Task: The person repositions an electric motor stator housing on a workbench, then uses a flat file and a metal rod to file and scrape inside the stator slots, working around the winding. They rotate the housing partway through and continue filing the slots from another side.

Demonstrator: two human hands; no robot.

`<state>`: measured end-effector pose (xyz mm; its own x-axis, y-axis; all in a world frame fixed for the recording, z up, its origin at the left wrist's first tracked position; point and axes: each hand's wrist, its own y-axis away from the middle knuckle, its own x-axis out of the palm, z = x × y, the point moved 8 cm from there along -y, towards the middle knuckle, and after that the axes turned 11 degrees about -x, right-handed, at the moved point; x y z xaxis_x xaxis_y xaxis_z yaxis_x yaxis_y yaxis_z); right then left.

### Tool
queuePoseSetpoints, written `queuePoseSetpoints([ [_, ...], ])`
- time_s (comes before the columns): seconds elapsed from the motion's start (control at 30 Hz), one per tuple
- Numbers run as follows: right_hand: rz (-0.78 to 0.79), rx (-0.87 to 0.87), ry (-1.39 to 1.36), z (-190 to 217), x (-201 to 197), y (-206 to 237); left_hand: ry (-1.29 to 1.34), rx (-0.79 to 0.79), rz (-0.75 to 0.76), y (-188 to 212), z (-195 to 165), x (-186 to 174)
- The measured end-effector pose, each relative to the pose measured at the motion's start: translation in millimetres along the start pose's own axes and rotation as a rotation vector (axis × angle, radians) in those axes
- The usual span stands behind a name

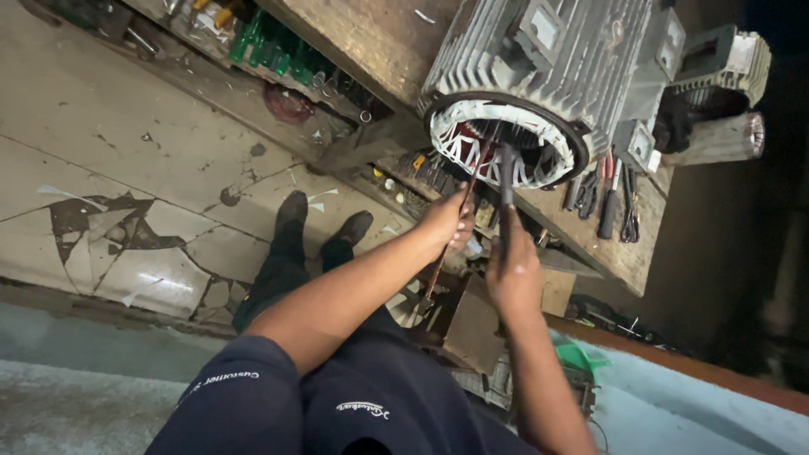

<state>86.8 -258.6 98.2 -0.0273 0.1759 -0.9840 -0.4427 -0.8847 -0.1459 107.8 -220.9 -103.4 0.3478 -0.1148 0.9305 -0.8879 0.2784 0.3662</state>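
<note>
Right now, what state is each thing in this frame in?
Motor stator: lying on the bench, open end toward the person, white-insulated windings exposed.
Left hand: closed on a thin rod angled into the windings.
Right hand: gripping a dark tool, tip at the opening.
Pliers: hanging unused at the bench edge.

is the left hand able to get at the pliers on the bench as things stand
Probably not at once: the left hand grips a thin rod at the motor, and the right hand lies between it and the pliers.
</note>
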Motion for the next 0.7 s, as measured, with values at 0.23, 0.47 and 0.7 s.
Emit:
queuePoseSetpoints([
  [0.23,-0.017,-0.091,-0.019,-4.0,-10.8,-22.1,0.006,0.022,-0.074,-23.7,-10.8,-2.5],
  [0.47,0.034,-0.032,-0.122,1.7,-13.7,-38.9,-0.056,0.051,-0.254,-26.0,-23.7,-4.6],
  [0.7,-0.014,-0.046,-0.121,2.3,-25.3,-46.3,-0.033,0.157,-0.204,-23.6,-39.2,8.5],
])
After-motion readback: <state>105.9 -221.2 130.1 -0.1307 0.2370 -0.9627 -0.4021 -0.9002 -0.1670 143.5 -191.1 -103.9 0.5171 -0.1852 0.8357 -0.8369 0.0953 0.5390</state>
